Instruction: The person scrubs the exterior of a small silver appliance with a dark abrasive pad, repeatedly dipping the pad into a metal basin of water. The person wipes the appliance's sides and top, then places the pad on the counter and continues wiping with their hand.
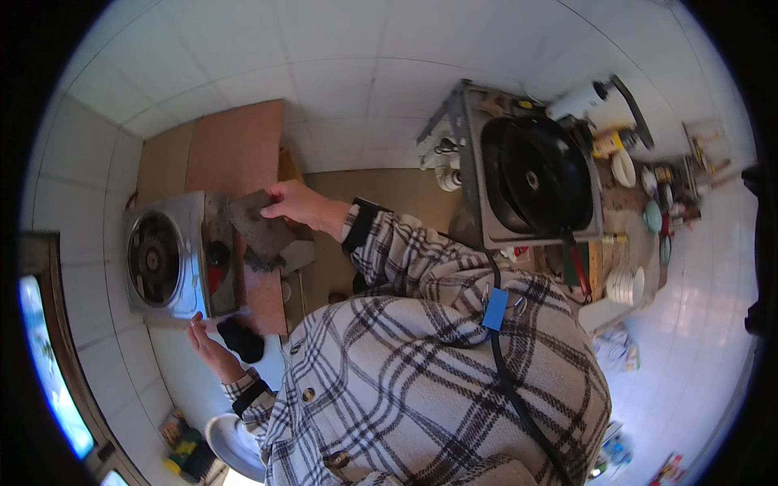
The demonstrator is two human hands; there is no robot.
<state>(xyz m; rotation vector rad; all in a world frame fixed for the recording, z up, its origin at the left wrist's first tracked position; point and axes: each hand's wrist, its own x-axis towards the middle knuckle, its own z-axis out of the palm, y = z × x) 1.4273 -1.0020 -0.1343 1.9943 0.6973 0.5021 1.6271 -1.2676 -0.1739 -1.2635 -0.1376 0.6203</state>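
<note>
A grey-brown rag point(261, 223) hangs from my right hand point(298, 203), pinched between thumb and fingers at one corner. It hangs beside the front of a single-burner gas stove point(191, 243), near its black knob point(217, 253). Below the rag, a dark crumpled piece point(264, 261) lies at the counter's edge; I cannot tell whether it is part of the rag. My left hand point(213, 352) is at the stove's near left corner with fingers extended and nothing in it. Whether the fingertips touch the metal is unclear. Close by lies a black soft-looking object point(241, 339).
The stove stands on a pinkish countertop point(237, 146) against tiled walls. Off to my right, a steel sink point(486, 228) holds a large black wok point(547, 176). Bowls point(625, 285) and bottles crowd the surface beyond it. A round metal basin point(234, 446) is at lower left.
</note>
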